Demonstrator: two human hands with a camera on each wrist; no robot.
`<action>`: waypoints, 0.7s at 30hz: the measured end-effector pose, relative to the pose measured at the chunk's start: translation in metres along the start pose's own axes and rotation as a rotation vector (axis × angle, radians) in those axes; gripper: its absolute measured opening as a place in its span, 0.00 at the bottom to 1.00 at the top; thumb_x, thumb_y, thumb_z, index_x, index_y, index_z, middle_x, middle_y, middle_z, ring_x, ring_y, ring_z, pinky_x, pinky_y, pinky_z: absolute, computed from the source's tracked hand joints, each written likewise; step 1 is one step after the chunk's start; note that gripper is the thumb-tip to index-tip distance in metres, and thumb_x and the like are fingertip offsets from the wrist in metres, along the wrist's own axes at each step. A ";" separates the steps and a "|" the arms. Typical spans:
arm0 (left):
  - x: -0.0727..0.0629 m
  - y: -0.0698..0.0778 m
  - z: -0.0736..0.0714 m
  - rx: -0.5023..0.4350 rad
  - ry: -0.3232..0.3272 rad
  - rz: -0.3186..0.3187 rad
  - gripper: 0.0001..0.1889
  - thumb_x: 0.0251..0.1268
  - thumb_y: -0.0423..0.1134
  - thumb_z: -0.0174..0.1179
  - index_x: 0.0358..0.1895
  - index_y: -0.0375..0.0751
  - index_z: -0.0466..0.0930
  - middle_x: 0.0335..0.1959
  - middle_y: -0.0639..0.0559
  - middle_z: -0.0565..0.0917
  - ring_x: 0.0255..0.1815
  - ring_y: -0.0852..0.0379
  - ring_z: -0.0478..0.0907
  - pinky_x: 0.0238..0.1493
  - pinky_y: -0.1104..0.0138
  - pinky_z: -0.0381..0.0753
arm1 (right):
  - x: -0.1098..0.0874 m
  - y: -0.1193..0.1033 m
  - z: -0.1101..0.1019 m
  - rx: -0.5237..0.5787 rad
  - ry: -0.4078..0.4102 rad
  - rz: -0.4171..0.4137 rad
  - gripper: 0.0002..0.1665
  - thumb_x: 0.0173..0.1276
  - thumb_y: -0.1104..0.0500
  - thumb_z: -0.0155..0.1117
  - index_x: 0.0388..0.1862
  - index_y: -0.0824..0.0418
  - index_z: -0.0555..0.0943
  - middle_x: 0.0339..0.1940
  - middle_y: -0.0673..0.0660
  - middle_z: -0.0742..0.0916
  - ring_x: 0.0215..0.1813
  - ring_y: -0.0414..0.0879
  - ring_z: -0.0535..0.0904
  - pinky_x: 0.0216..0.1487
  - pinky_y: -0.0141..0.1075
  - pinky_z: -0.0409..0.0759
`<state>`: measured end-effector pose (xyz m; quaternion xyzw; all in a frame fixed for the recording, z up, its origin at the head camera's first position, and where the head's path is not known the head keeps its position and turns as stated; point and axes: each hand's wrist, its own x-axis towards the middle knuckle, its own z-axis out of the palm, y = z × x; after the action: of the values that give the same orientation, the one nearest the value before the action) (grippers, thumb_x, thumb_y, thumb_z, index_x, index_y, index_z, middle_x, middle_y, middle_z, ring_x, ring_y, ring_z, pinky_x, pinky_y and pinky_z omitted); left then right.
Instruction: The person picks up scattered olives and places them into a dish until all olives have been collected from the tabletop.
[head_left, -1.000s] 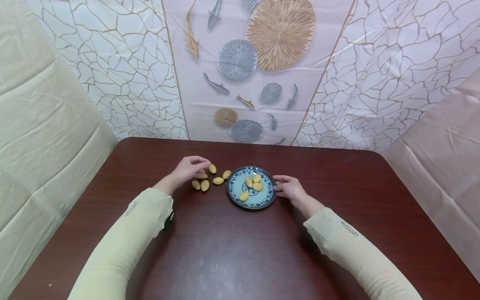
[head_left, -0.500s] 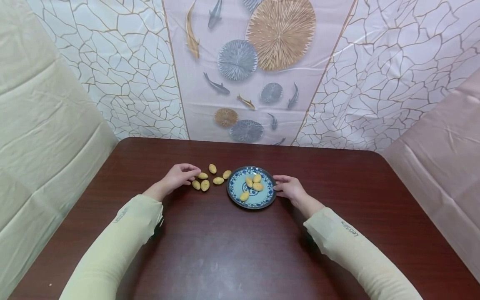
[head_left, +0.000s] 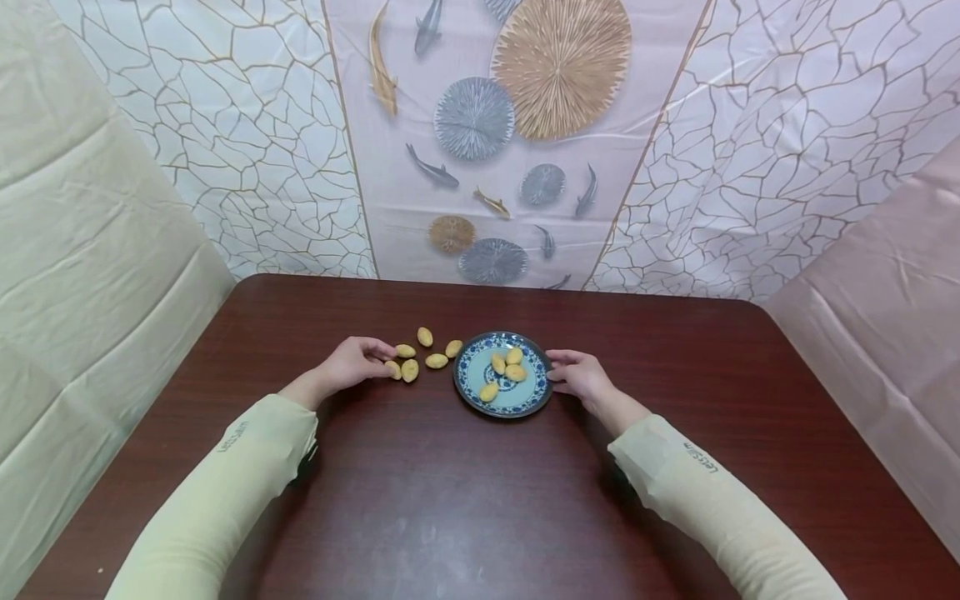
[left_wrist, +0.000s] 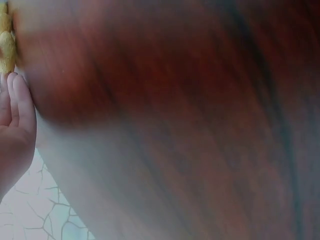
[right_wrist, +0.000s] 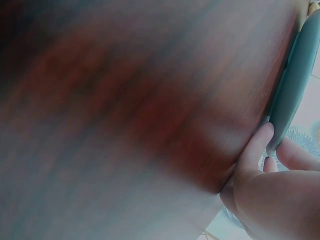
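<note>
Several small yellow ovals, like baby potatoes (head_left: pixel 409 371), lie in a loose group left of the plate. My left hand (head_left: pixel 352 363) is at the left end of this group, thumb and fingers apart, the thumb touching the leftmost oval (head_left: pixel 395 370). In the left wrist view the fingers (left_wrist: pixel 24 102) reach up to the yellow ovals (left_wrist: pixel 7 52), which are cut off by the frame edge. My right hand (head_left: pixel 583 382) holds the right rim of the blue-patterned plate (head_left: pixel 471 392), thumb and fingers at its edge. Several more ovals (head_left: pixel 515 372) lie on the plate.
The dark red-brown table (head_left: pixel 465 492) stretches in front of the hands and to both sides. Behind it hangs a patterned cloth (head_left: pixel 300 150), with plain pale cloths (head_left: pixel 82 275) at the sides.
My left hand has drawn back leftward and toward me, from the farthest oval to the leftmost one. The right hand and the plate have stayed in place.
</note>
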<state>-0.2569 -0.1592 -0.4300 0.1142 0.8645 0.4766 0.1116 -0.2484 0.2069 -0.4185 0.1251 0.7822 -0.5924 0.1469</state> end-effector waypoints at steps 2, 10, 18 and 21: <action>0.000 0.000 0.001 0.030 0.000 0.020 0.16 0.54 0.33 0.66 0.45 0.27 0.80 0.39 0.39 0.84 0.31 0.67 0.77 0.35 0.77 0.75 | 0.000 -0.001 0.000 -0.002 -0.001 -0.001 0.29 0.63 0.72 0.56 0.65 0.66 0.69 0.49 0.59 0.79 0.40 0.39 0.77 0.42 0.31 0.82; -0.001 0.000 0.001 0.100 -0.004 0.031 0.14 0.53 0.34 0.66 0.43 0.30 0.82 0.37 0.42 0.86 0.31 0.65 0.78 0.36 0.73 0.76 | -0.001 -0.001 0.000 0.018 0.002 0.003 0.29 0.63 0.73 0.56 0.65 0.67 0.69 0.49 0.59 0.80 0.39 0.37 0.77 0.39 0.30 0.82; -0.004 0.003 -0.001 0.140 -0.011 0.012 0.11 0.54 0.37 0.67 0.38 0.33 0.84 0.31 0.47 0.86 0.29 0.65 0.76 0.33 0.73 0.75 | -0.002 -0.001 0.001 0.003 0.002 0.002 0.29 0.63 0.73 0.55 0.65 0.66 0.69 0.53 0.63 0.79 0.41 0.39 0.78 0.42 0.31 0.82; -0.004 0.003 -0.001 0.129 -0.004 -0.014 0.11 0.54 0.39 0.68 0.37 0.35 0.85 0.28 0.51 0.85 0.25 0.65 0.75 0.30 0.72 0.75 | -0.002 -0.001 0.001 -0.004 0.001 -0.002 0.29 0.63 0.73 0.56 0.65 0.67 0.69 0.51 0.60 0.80 0.42 0.40 0.78 0.42 0.32 0.82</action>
<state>-0.2530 -0.1596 -0.4263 0.1161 0.8939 0.4190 0.1091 -0.2473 0.2053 -0.4168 0.1246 0.7836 -0.5909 0.1461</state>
